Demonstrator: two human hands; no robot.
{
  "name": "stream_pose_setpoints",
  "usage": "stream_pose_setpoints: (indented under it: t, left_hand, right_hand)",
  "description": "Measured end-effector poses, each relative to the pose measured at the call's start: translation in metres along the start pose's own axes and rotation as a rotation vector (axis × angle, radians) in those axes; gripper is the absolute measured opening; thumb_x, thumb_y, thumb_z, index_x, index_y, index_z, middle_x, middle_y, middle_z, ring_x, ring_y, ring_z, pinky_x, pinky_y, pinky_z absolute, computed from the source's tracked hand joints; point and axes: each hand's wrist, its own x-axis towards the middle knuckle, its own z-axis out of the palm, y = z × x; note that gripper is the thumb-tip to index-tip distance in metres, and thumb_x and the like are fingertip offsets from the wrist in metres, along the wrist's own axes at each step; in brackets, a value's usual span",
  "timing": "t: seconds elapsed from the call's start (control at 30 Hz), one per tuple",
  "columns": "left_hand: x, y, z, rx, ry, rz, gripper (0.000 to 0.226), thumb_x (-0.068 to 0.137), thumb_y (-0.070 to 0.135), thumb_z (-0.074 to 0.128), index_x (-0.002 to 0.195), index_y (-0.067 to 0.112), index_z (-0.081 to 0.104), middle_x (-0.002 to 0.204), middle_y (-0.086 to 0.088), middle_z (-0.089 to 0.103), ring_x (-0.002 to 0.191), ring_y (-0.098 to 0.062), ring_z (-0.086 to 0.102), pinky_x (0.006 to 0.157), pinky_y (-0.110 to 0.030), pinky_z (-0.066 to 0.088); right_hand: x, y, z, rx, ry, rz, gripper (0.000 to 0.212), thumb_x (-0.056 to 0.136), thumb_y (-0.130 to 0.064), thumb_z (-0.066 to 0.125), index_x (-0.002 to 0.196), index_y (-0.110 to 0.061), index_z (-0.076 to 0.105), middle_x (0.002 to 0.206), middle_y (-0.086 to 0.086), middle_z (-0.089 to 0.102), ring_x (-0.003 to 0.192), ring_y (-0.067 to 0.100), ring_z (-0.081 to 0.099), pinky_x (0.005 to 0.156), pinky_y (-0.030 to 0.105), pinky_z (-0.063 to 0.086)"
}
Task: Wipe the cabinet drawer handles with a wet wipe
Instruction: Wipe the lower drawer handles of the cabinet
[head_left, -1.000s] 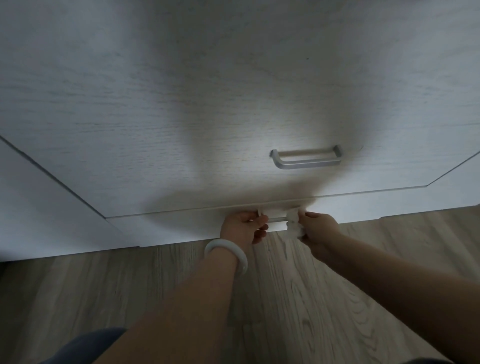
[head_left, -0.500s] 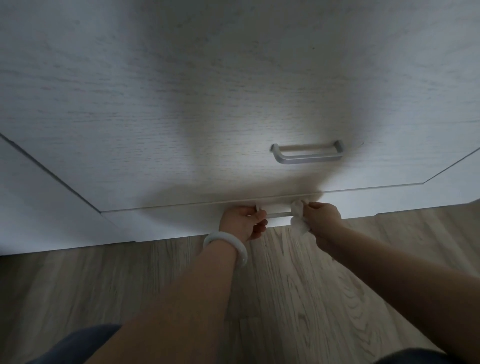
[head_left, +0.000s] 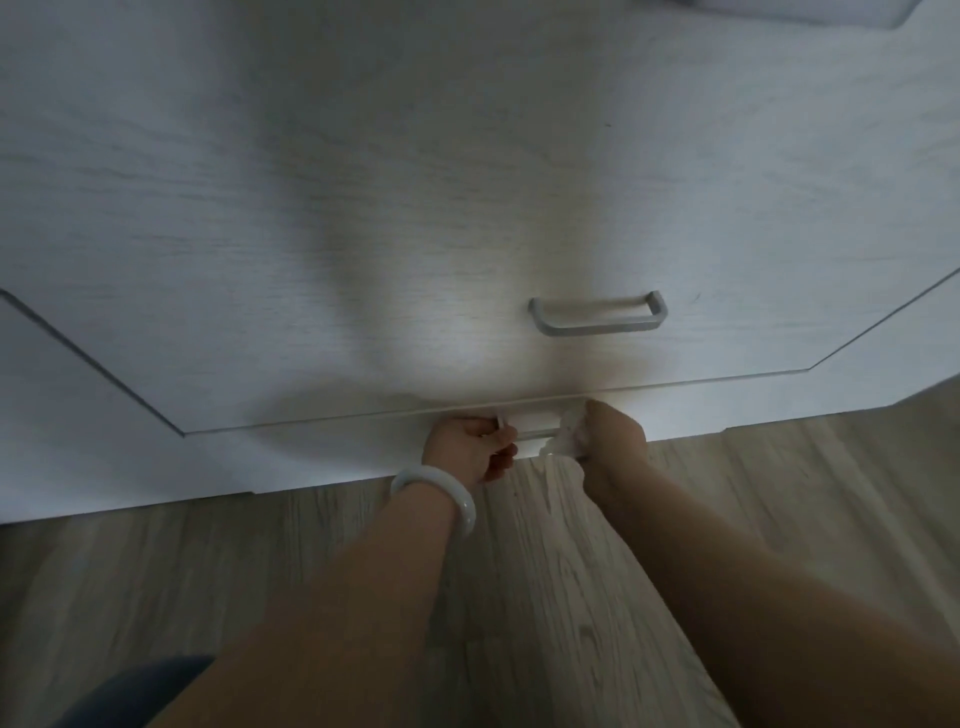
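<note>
Head view: lower-centre, lower handle (head_left: 535, 432) lying left-right; left hand (head_left: 470, 448) pinching its left end, right hand (head_left: 613, 434) clutching wet wipe (head_left: 566, 436) at the right end.

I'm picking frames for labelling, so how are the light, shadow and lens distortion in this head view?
Head view: dim overall, with one bright patch on the drawer front around the upper handle; a broad soft shadow darkens the cabinet to its left; straight drawer edges bend outward, so the wide lens distorts; the lower handle, left hand, right hand and wipe look soft and low in contrast.
</note>
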Motion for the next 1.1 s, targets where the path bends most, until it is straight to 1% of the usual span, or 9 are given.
stream_pose_setpoints:
  t: [0.07, 0.13, 0.33, 0.5, 0.67, 0.83, 0.9, 1.0, 1.1]
  left_hand:
    - [0.0, -0.001, 0.0, 0.016, 0.005, -0.003, 0.011, 0.092, 0.004, 0.063, 0.081, 0.007, 0.062, 0.045, 0.005, 0.062, 0.037, -0.005, 0.055, 0.043, -0.017, 0.047]
    - [0.001, -0.002, 0.0, 0.027, 0.01, 0.002, 0.002, 0.091, 0.005, 0.064, 0.09, 0.006, 0.063, 0.046, 0.004, 0.062, 0.039, -0.006, 0.055, 0.044, -0.018, 0.048]
    - [0.002, 0.001, -0.004, 0.092, -0.003, 0.032, 0.015, 0.087, 0.007, 0.069, 0.074, 0.013, 0.069, 0.066, -0.002, 0.066, 0.061, -0.014, 0.06, 0.053, -0.024, 0.053]
    - [-0.003, 0.002, -0.003, 0.09, -0.017, 0.005, 0.019, 0.092, 0.01, 0.065, 0.074, 0.017, 0.063, 0.068, -0.005, 0.061, 0.047, -0.009, 0.054, 0.048, -0.019, 0.044]
    - [-0.002, 0.009, -0.008, 0.101, -0.04, -0.019, 0.023, 0.095, 0.013, 0.06, 0.073, 0.014, 0.064, 0.067, 0.001, 0.064, 0.063, -0.014, 0.058, 0.055, -0.024, 0.05]
    - [-0.001, 0.008, -0.014, 0.124, -0.001, -0.014, 0.023, 0.098, 0.016, 0.056, 0.075, 0.017, 0.062, 0.074, -0.003, 0.061, 0.06, -0.014, 0.053, 0.059, -0.024, 0.04]
    - [-0.001, 0.007, -0.014, 0.104, 0.009, -0.024, 0.024, 0.097, 0.015, 0.058, 0.073, 0.017, 0.062, 0.072, -0.002, 0.061, 0.061, -0.014, 0.052, 0.06, -0.024, 0.04]
    - [0.003, 0.009, -0.013, 0.081, 0.005, -0.043, 0.025, 0.096, 0.015, 0.06, 0.071, 0.015, 0.062, 0.069, -0.001, 0.063, 0.065, -0.015, 0.055, 0.063, -0.027, 0.044]
    - [0.007, 0.008, -0.013, 0.08, 0.009, -0.057, 0.023, 0.095, 0.017, 0.062, 0.072, 0.017, 0.063, 0.051, 0.01, 0.064, 0.063, -0.013, 0.056, 0.062, -0.025, 0.044]
  right_hand:
    - [-0.011, 0.007, 0.004, 0.392, -0.012, 0.14, 0.032, 0.09, -0.023, 0.062, 0.111, 0.002, 0.063, 0.108, 0.022, 0.066, 0.074, 0.024, 0.06, 0.069, 0.034, 0.05]
    - [-0.025, 0.01, 0.011, 0.515, 0.0, 0.177, 0.037, 0.092, -0.025, 0.061, 0.112, 0.007, 0.061, 0.116, 0.026, 0.064, 0.062, 0.017, 0.052, 0.058, 0.028, 0.044]
    - [-0.059, 0.012, 0.044, 0.577, -0.054, 0.186, 0.036, 0.092, -0.027, 0.061, 0.102, 0.007, 0.06, 0.071, 0.004, 0.059, 0.061, 0.016, 0.055, 0.062, 0.031, 0.049]
    - [-0.04, 0.008, 0.033, 0.675, -0.039, 0.239, 0.045, 0.091, -0.031, 0.063, 0.112, 0.008, 0.058, 0.093, 0.019, 0.065, 0.069, 0.019, 0.057, 0.073, 0.038, 0.052]
    - [-0.064, 0.009, 0.052, 0.633, -0.109, 0.174, 0.028, 0.093, -0.025, 0.06, 0.098, 0.003, 0.062, 0.071, 0.003, 0.059, 0.062, 0.015, 0.057, 0.063, 0.031, 0.051]
    - [-0.039, 0.01, 0.032, 0.699, -0.091, 0.238, 0.046, 0.093, -0.032, 0.059, 0.119, 0.006, 0.056, 0.092, 0.012, 0.062, 0.074, 0.02, 0.06, 0.076, 0.037, 0.053]
    - [-0.049, 0.01, 0.04, 0.638, -0.045, 0.212, 0.044, 0.093, -0.031, 0.06, 0.114, 0.007, 0.058, 0.101, 0.02, 0.066, 0.079, 0.028, 0.061, 0.068, 0.034, 0.051]
    - [-0.061, 0.009, 0.051, 0.611, -0.108, 0.195, 0.038, 0.091, -0.029, 0.063, 0.106, 0.005, 0.061, 0.084, 0.011, 0.067, 0.068, 0.02, 0.061, 0.059, 0.027, 0.05]
    - [-0.053, 0.007, 0.042, 0.687, -0.183, 0.242, 0.04, 0.092, -0.025, 0.062, 0.116, 0.007, 0.056, 0.076, 0.003, 0.059, 0.065, 0.014, 0.058, 0.057, 0.025, 0.051]
